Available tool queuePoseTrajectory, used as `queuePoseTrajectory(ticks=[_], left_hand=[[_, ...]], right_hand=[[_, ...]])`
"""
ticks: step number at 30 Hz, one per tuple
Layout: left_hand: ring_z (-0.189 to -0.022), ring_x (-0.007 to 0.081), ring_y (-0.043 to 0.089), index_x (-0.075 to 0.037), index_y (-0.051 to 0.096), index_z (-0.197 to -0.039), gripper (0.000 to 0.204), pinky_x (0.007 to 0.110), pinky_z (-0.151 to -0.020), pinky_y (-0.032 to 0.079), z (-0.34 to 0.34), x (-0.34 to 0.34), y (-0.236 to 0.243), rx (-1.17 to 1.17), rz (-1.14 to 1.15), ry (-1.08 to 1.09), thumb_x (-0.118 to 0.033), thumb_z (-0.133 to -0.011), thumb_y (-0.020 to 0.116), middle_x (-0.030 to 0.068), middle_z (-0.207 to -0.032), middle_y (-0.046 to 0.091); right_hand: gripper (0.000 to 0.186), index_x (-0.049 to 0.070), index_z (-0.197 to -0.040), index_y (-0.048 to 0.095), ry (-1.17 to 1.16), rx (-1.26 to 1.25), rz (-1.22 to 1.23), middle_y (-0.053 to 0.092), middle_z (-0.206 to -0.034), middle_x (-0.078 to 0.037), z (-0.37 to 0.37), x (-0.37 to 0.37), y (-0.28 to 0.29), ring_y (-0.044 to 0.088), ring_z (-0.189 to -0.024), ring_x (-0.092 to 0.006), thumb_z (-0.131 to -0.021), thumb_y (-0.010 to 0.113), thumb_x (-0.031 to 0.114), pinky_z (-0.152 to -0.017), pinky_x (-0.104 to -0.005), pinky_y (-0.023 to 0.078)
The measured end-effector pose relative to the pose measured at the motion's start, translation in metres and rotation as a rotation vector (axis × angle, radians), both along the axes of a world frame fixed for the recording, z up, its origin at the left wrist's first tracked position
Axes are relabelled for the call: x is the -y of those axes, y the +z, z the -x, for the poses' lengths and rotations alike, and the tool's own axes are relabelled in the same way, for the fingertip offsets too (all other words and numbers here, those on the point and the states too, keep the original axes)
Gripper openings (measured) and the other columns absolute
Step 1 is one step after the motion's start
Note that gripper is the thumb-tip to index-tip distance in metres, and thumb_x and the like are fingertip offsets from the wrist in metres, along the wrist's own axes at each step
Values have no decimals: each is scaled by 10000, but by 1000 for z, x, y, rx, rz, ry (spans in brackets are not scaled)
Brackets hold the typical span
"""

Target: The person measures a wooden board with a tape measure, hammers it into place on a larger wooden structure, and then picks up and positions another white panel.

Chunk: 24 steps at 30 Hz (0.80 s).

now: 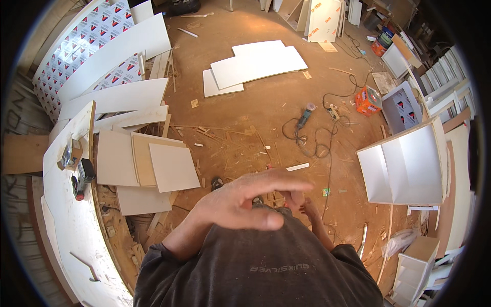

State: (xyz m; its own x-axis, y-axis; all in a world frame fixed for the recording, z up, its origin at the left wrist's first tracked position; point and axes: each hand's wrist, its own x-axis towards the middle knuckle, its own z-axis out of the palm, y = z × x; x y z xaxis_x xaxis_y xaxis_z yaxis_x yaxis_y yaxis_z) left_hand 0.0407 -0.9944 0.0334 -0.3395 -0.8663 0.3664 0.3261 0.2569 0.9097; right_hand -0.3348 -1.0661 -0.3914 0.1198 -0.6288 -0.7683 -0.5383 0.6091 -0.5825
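My left hand (245, 197) is raised in front of my chest, close to the camera. Its fingers stretch to the right with the thumb held apart, and nothing shows in it. Lower down and to the right hangs my right hand (309, 209), small and partly behind my left fingers. Its fingers look loose and slightly bent, with no object visible in them. Neither hand touches any board or tool. Beyond them on the brown floor lie a teal angle grinder (306, 116) with its dark cord and a white strip (297, 167).
White panels (255, 66) lie on the floor ahead. More boards (175, 166) lean at left beside a long white worktop (66, 225) bearing a cordless drill (85, 173). At right stand a white cabinet (404, 163) and an orange box (367, 101). Wood scraps and cords litter the floor.
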Motion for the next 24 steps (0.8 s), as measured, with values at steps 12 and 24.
queuePoseTrajectory(ticks=[12, 24], left_hand=[[-897, 342, 648, -14, 699, -831, 255, 427, -757, 506, -97, -182, -418, 1139, -830, 463, -247, -787, 603, 181, -912, 671], [-925, 398, 647, -15, 708, -872, 304, 462, -795, 509, -93, -212, -453, 1173, -829, 595, -279, -799, 578, 221, -908, 677]], right_hand=[[395, 31, -1251, 499, 86, -36, -30, 574, -1038, -154, -13, -9, 42, 615, -823, -237, -916, 495, 240, -705, -376, 506], [340, 52, -1244, 509, 172, -39, -55, 594, -1051, -127, -42, 16, 37, 627, -865, -236, -981, 489, 266, -764, -382, 517]])
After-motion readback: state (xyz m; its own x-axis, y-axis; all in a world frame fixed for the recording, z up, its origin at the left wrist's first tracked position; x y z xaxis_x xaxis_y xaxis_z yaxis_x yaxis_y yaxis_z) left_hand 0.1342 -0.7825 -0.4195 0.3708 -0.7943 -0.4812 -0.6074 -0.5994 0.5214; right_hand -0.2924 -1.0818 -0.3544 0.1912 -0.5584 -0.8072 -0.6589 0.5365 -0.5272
